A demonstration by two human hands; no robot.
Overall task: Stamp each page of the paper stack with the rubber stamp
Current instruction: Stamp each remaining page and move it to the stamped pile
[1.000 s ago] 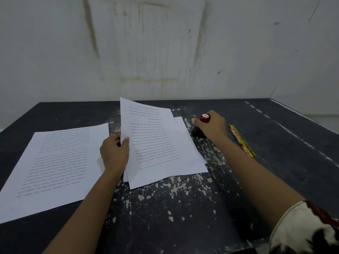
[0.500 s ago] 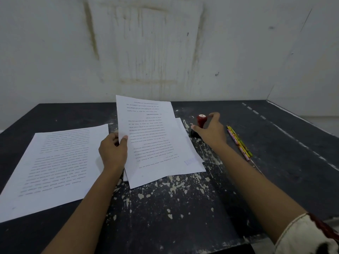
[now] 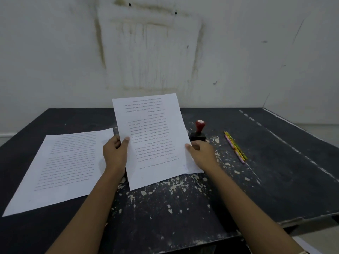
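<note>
Head view, from where I stood: both hands were on one held sheet [image 3: 156,143], centre of frame. Its top edge was tipped up off the table [image 3: 275,162] toward the wall, print upside down to the camera. Left hand [image 3: 115,154] pinched the sheet's left edge, thumb on the printed face, fingers curled behind. Right hand [image 3: 200,153] pinched the right edge the same way, thumb on top, fingers under the paper. Neither hand had anything else.

Rubber stamp [image 3: 199,132] stood free on the table, untouched, just up-frame of the right hand and close off the sheet's right edge. Red knob up, so handle axis vertical; black base block ran roughly left-right in frame. Right hand was clearly the nearer one; left hand sat across the full width of the sheet from it. My read: grabbing the stamp is a short reach up-frame for the right hand once it lets go of the paper, coming down on the knob from above.

Flat sheet [image 3: 69,165] lay printed side up at lower left, just left of the left hand; couldn't tell if it was one page or several. Couldn't tell whether more pages lay under the held sheet either. Faint bluish mark near the held sheet's lower right corner, too faint to call an impression.

Pencils [image 3: 235,146] lay in a tight bundle right of the stamp, running up-left to down-right. No containers in view.
</note>
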